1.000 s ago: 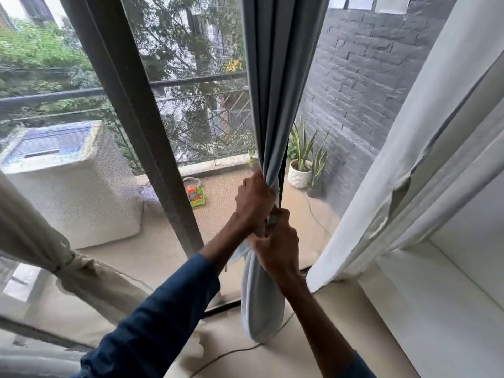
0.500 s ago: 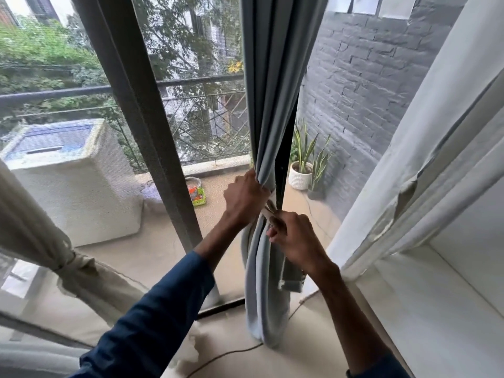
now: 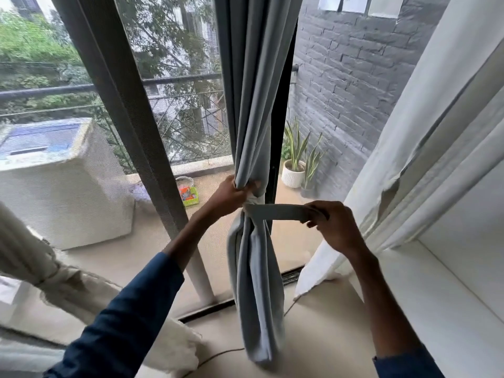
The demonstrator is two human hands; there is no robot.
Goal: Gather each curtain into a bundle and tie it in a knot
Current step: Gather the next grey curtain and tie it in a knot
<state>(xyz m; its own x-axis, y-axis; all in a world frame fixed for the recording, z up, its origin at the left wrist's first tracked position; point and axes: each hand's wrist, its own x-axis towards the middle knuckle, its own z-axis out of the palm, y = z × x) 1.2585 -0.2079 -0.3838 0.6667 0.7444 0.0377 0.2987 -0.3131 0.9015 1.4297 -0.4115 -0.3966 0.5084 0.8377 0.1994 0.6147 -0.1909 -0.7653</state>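
A grey-blue curtain [image 3: 253,99] hangs gathered in the middle of the view, its lower part bunched down to the floor. My left hand [image 3: 231,193] grips the bundle at waist height. A flat strip of the same fabric [image 3: 275,211] runs out of the bundle to the right, pulled taut and level. My right hand [image 3: 331,223] pinches the strip's free end. A white curtain [image 3: 425,148] hangs loose on the right. A beige curtain [image 3: 32,257] at the lower left is cinched with a tie.
A dark sliding door frame [image 3: 128,126] stands left of the grey curtain. Beyond the glass are a balcony with a white washing machine [image 3: 57,184], potted plants [image 3: 297,162] and a grey brick wall [image 3: 351,85]. A thin cable [image 3: 218,356] lies on the floor. A white ledge [image 3: 447,296] is at right.
My right hand has moved away to the right, drawing a strip of fabric out taut from the bundle. My left hand stayed on the gathered curtain.
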